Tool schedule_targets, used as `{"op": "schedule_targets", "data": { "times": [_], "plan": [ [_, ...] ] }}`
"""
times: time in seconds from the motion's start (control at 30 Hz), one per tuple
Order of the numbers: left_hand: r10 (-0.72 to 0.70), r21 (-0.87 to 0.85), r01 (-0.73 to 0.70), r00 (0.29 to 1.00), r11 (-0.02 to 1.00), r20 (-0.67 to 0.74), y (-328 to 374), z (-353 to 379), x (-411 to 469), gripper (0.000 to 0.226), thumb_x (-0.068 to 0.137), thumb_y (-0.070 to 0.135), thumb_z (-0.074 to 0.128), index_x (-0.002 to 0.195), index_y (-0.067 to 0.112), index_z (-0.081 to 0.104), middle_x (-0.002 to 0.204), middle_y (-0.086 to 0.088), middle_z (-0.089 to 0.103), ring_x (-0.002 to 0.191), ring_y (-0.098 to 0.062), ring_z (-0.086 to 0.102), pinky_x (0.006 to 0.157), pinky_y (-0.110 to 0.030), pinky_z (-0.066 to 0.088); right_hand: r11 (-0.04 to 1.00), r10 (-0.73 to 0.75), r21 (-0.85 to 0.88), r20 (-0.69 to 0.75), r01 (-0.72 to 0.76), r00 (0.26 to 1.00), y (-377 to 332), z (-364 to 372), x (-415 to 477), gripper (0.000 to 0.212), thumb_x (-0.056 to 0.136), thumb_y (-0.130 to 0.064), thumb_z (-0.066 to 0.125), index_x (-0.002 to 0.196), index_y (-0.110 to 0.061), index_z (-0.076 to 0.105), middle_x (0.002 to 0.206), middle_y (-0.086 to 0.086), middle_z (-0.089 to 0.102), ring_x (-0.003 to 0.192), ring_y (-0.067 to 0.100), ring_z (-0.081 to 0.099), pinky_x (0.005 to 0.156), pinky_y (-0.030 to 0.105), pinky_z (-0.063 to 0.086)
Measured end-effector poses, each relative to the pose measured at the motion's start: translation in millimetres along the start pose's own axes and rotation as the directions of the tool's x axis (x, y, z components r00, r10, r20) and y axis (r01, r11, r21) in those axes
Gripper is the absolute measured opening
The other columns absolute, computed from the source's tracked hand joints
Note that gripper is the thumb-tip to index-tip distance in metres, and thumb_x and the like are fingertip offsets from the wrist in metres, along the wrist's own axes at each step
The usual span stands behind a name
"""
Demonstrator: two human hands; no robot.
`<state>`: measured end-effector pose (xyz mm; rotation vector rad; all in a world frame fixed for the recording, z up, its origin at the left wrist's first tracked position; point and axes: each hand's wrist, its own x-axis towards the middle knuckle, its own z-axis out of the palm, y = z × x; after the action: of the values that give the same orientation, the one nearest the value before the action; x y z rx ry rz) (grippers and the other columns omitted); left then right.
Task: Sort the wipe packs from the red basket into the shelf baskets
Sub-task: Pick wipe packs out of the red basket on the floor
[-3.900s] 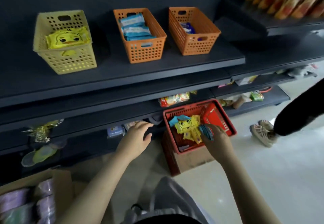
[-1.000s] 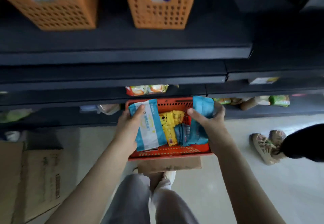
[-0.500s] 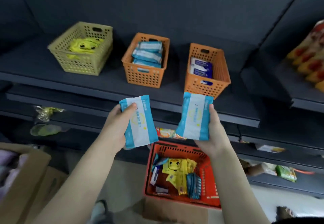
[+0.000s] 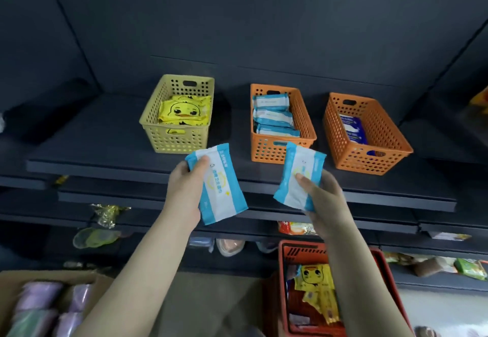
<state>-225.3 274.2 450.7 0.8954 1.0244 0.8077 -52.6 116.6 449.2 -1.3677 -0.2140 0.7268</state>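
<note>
You have one blue-and-white wipe pack (image 4: 217, 183) in your left hand (image 4: 184, 191) and a second blue-and-white pack (image 4: 298, 175) in your right hand (image 4: 322, 199). On each hand the fingers are closed around the pack, thumb on its printed face, and both packs are held up in front of the dark shelf (image 4: 105, 151), clear of it. Just beyond the packs stands the middle orange basket (image 4: 280, 149), with matching blue-and-white packs stacked inside. To its left is the yellow basket (image 4: 174, 141) with yellow duck packs, and to its right another orange basket (image 4: 369, 157) with a dark blue pack. Below your right forearm sits the red basket (image 4: 301, 252), yellow duck packs (image 4: 313, 276) lying in it. A cardboard box (image 4: 15, 276) is at lower left.
</note>
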Motion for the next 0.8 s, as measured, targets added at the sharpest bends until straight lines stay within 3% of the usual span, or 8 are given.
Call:
{"op": "schedule_targets", "data": {
  "times": [0.2,0.3,0.37,0.43,0.53,0.63,0.7,0.8],
  "plan": [
    [0.069,0.039,-0.071,0.997,0.997,0.043,27.6,18.0,52.1,0.006,0.09,0.033,0.067,0.087,0.028,0.067,0.089,0.011,0.074,0.092,-0.014,0.07,0.074,-0.034,0.053,0.938,-0.22,-0.257,0.077,0.232,0.973,-35.7,12.4,47.3,0.029,0.093,-0.013,0.063,0.121,-0.02,0.062,0.109,0.007,0.071,0.101,0.03,0.068,0.086,0.048,0.057],
    [0.098,0.095,-0.104,0.993,0.99,0.061,42.5,36.1,89.1,0.006,0.09,0.031,0.067,0.085,0.027,0.066,0.084,0.013,0.074,0.091,-0.013,0.069,0.084,-0.038,0.053,0.926,-0.206,-0.31,0.066,0.216,0.976,-61.0,17.2,96.7,0.04,0.091,-0.011,0.066,0.129,-0.015,0.055,0.115,0.011,0.067,0.102,0.029,0.068,0.087,0.048,0.057],
    [0.119,0.12,-0.127,0.99,0.985,0.074,50.1,49.6,116.7,0.006,0.091,0.029,0.066,0.087,0.026,0.064,0.077,0.014,0.073,0.084,-0.01,0.07,0.078,-0.036,0.054,0.901,-0.213,-0.365,0.098,0.234,0.972,-75.7,19.4,136.2,0.044,0.087,-0.007,0.07,0.128,-0.01,0.055,0.115,0.015,0.067,0.1,0.032,0.068,0.085,0.047,0.057],
    [0.138,0.117,-0.147,0.987,0.982,0.086,55.0,64.6,141.6,0.005,0.093,0.026,0.064,0.088,0.024,0.063,0.072,0.016,0.073,0.074,-0.005,0.07,0.069,-0.028,0.056,0.826,-0.212,-0.485,0.202,0.286,0.956,-87.4,23.0,176.5,0.042,0.085,-0.005,0.071,0.126,-0.009,0.059,0.11,0.014,0.07,0.094,0.028,0.069,0.077,0.037,0.058],
    [0.149,0.127,-0.159,0.985,0.979,0.088,58.2,88.3,173.9,0.006,0.094,0.023,0.063,0.088,0.023,0.062,0.075,0.013,0.073,0.068,-0.001,0.07,0.057,-0.02,0.054,0.642,-0.1,-0.695,0.344,0.325,0.934,-95.4,30.5,231.6,0.045,0.083,-0.01,0.074,0.125,-0.022,0.062,0.108,-0.002,0.067,0.087,0.007,0.067,0.064,0.015,0.052],
    [0.146,0.171,-0.161,0.985,0.972,0.096,60.2,106.6,201.0,0.004,0.093,0.025,0.064,0.09,0.023,0.063,0.087,0.007,0.072,0.078,-0.006,0.07,0.061,-0.021,0.052,0.461,0.09,-0.805,0.462,0.374,0.883,-92.1,37.2,274.8,0.048,0.081,-0.015,0.077,0.123,-0.034,0.062,0.11,-0.012,0.064,0.088,-0.002,0.064,0.073,0.016,0.053],
    [0.153,0.188,-0.169,0.983,0.967,0.098,61.3,112.1,216.7,0.005,0.092,0.026,0.065,0.088,0.023,0.063,0.082,0.009,0.073,0.077,-0.006,0.071,0.059,-0.019,0.051,0.358,0.215,-0.829,0.52,0.429,0.826,-86.6,40.3,291.0,0.049,0.081,-0.022,0.077,0.124,-0.039,0.06,0.109,-0.022,0.059,0.094,-0.01,0.057,0.08,0.013,0.048],
    [0.138,0.195,-0.156,0.985,0.968,0.1,64.5,115.3,234.5,0.007,0.091,0.026,0.067,0.087,0.022,0.064,0.075,0.013,0.074,0.073,-0.004,0.072,0.06,-0.022,0.053,0.275,0.327,-0.83,0.556,0.486,0.764,-76.6,40.0,299.8,0.051,0.08,-0.031,0.078,0.126,-0.04,0.058,0.109,-0.023,0.055,0.094,-0.011,0.051,0.076,0.005,0.04]
  ]
}}
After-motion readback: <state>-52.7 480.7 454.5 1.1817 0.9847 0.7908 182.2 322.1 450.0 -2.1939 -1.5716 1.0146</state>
